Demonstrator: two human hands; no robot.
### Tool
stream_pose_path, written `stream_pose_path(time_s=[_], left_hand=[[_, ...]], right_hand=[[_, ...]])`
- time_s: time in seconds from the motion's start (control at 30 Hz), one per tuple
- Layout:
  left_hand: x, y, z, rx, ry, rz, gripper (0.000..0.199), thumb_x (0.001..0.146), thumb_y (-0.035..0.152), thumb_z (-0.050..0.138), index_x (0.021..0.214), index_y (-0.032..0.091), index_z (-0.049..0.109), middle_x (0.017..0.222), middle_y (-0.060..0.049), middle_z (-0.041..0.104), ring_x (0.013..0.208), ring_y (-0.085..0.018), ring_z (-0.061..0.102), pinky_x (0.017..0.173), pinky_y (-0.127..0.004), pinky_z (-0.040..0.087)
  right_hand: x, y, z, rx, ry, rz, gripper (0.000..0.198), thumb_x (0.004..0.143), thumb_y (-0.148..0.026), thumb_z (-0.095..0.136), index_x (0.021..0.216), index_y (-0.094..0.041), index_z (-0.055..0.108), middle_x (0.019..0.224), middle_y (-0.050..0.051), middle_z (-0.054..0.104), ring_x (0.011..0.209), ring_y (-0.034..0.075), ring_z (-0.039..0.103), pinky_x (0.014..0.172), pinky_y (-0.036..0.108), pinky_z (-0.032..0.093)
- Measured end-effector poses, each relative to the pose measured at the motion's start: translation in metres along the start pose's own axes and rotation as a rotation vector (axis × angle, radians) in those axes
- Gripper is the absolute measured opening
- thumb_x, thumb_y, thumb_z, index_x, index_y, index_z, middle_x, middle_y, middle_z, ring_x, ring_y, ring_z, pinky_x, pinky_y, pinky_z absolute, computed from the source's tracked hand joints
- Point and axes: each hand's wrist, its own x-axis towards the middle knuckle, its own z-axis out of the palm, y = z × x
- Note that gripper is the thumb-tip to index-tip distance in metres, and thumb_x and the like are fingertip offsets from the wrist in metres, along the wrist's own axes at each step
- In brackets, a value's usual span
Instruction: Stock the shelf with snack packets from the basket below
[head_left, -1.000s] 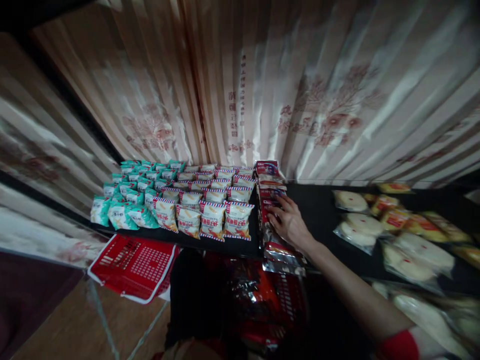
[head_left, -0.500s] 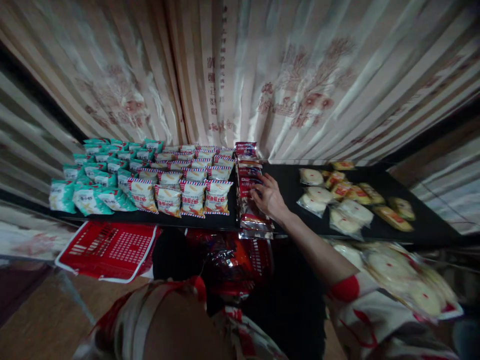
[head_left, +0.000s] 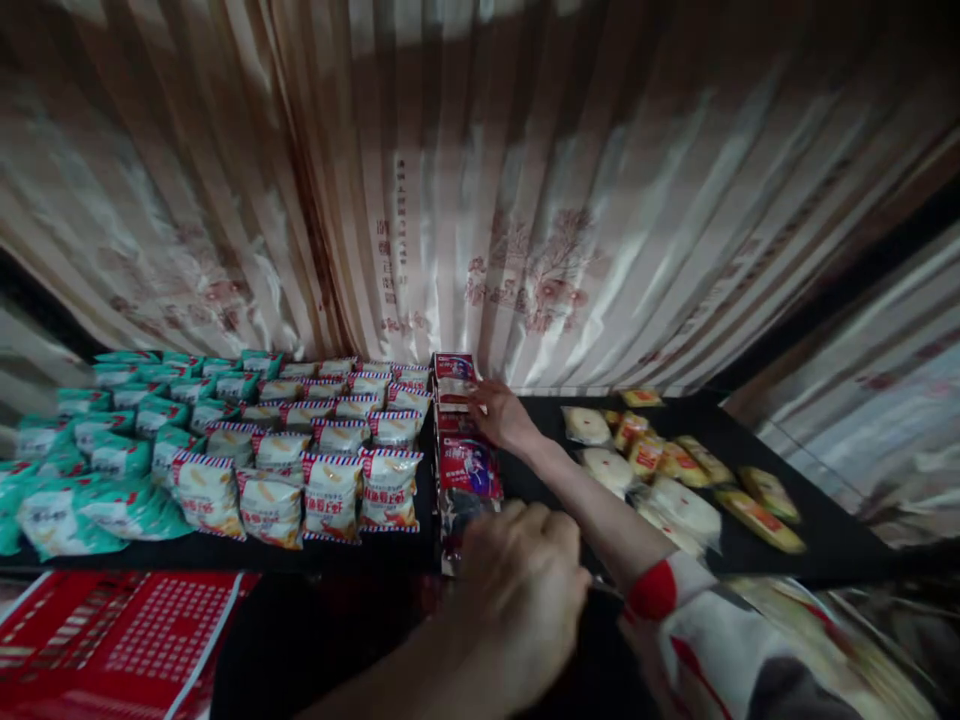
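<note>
Nearest: left hand (head_left: pixel 529 590), blurred, fingers curled, before the near end of the dark red packets; cannot tell whether holding anything. Lower left, below the surface edge: red printed panel (head_left: pixel 142 640), white edging. Lower right: red cuff (head_left: pixel 652 590) on the right sleeve.

Next: black surface (head_left: pixel 536 490). Front left, teal packets (head_left: pixel 64 515), in ranks running back. Beside these, white packets (head_left: pixel 330 495), striped edges, red lettering, likewise ranked. Mid-surface, just right of the white packets: dark red packets (head_left: pixel 466 465), in one overlapping line from near edge to back.

To the right, well apart from that line: clear-wrapped pale rounds (head_left: pixel 686 510); yellow packets (head_left: pixel 681 463) alongside.

Farther: right hand (head_left: pixel 501 415), fingers slightly bent, at the far part of the dark red line; cannot tell whether gripping.

Farthest: pale pleated curtain (head_left: pixel 450 150), reddish-brown print.
</note>
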Motion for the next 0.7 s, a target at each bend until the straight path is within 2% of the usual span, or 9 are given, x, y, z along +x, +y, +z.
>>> stream_pose_path(time_s=[0.03, 0.1, 0.17, 0.27, 0.37, 0.43, 0.53, 0.63, 0.7], left_hand=[[0.020, -0.013, 0.000, 0.131, 0.051, -0.124, 0.003, 0.082, 0.022, 0.062, 0.080, 0.019, 0.062, 0.079, -0.002, 0.063, 0.081, -0.019, 0.058, 0.074, -0.034, 0.049], [0.054, -0.038, 0.007, 0.197, 0.083, -0.194, 0.009, 0.081, 0.021, 0.063, 0.072, 0.019, 0.063, 0.081, -0.005, 0.064, 0.089, -0.023, 0.058, 0.079, -0.037, 0.049], [0.079, -0.062, 0.020, 0.259, 0.152, -0.220, 0.011, 0.083, 0.022, 0.059, 0.077, 0.019, 0.067, 0.099, -0.007, 0.066, 0.106, -0.025, 0.054, 0.090, -0.040, 0.046], [0.102, -0.091, 0.041, 0.352, 0.293, -0.247, 0.020, 0.086, 0.027, 0.054, 0.095, 0.017, 0.070, 0.130, -0.010, 0.055, 0.131, -0.028, 0.035, 0.107, -0.044, 0.033], [0.113, -0.113, 0.055, 0.396, 0.334, -0.294, 0.044, 0.087, 0.034, 0.052, 0.123, 0.010, 0.056, 0.141, -0.014, 0.044, 0.138, -0.030, 0.023, 0.112, -0.046, 0.025], [0.116, -0.125, 0.060, 0.410, 0.324, -0.332, 0.053, 0.088, 0.038, 0.048, 0.132, 0.009, 0.048, 0.144, -0.014, 0.040, 0.139, -0.030, 0.020, 0.113, -0.048, 0.023], [0.116, -0.136, 0.065, 0.416, 0.271, -0.385, 0.055, 0.090, 0.042, 0.042, 0.135, 0.011, 0.045, 0.145, -0.013, 0.037, 0.139, -0.031, 0.020, 0.112, -0.050, 0.023], [0.114, -0.142, 0.069, 0.405, 0.213, -0.414, 0.054, 0.091, 0.042, 0.039, 0.135, 0.010, 0.044, 0.145, -0.013, 0.036, 0.138, -0.031, 0.022, 0.111, -0.051, 0.025], [0.113, -0.144, 0.071, 0.404, 0.201, -0.419, 0.054, 0.091, 0.041, 0.040, 0.135, 0.010, 0.045, 0.146, -0.014, 0.035, 0.138, -0.032, 0.022, 0.110, -0.050, 0.028]], right_hand=[[0.011, 0.005, -0.001, -0.011, -0.049, 0.040, 0.025, 0.086, -0.018, 0.045, 0.096, -0.016, 0.067, 0.103, 0.010, 0.069, 0.107, 0.021, 0.059, 0.094, 0.033, 0.044], [0.030, 0.013, 0.000, -0.040, -0.134, 0.107, 0.026, 0.087, -0.018, 0.044, 0.101, -0.014, 0.066, 0.105, 0.010, 0.069, 0.098, 0.019, 0.063, 0.086, 0.028, 0.047], [0.046, 0.020, 0.006, -0.065, -0.176, 0.133, 0.027, 0.088, -0.020, 0.042, 0.101, -0.014, 0.066, 0.101, 0.011, 0.070, 0.090, 0.020, 0.066, 0.080, 0.028, 0.048], [0.065, 0.025, 0.020, -0.083, -0.213, 0.125, 0.029, 0.090, -0.023, 0.041, 0.101, -0.014, 0.066, 0.101, 0.011, 0.071, 0.091, 0.021, 0.066, 0.081, 0.029, 0.048], [0.080, 0.025, 0.036, -0.086, -0.242, 0.107, 0.031, 0.092, -0.024, 0.039, 0.104, -0.014, 0.065, 0.109, 0.011, 0.068, 0.102, 0.020, 0.062, 0.089, 0.028, 0.045], [0.087, 0.023, 0.045, -0.086, -0.256, 0.098, 0.032, 0.092, -0.024, 0.038, 0.107, -0.015, 0.064, 0.114, 0.011, 0.066, 0.109, 0.019, 0.058, 0.095, 0.028, 0.040], [0.095, 0.020, 0.057, -0.101, -0.268, 0.125, 0.034, 0.092, -0.027, 0.037, 0.116, -0.016, 0.060, 0.126, 0.011, 0.059, 0.123, 0.023, 0.047, 0.104, 0.038, 0.032], [0.098, 0.022, 0.069, -0.127, -0.277, 0.192, 0.040, 0.093, -0.035, 0.035, 0.124, -0.019, 0.054, 0.139, 0.010, 0.047, 0.132, 0.031, 0.032, 0.103, 0.050, 0.029], [0.098, 0.024, 0.076, -0.142, -0.291, 0.221, 0.042, 0.093, -0.039, 0.032, 0.126, -0.022, 0.052, 0.143, 0.009, 0.042, 0.133, 0.034, 0.028, 0.101, 0.054, 0.028]])
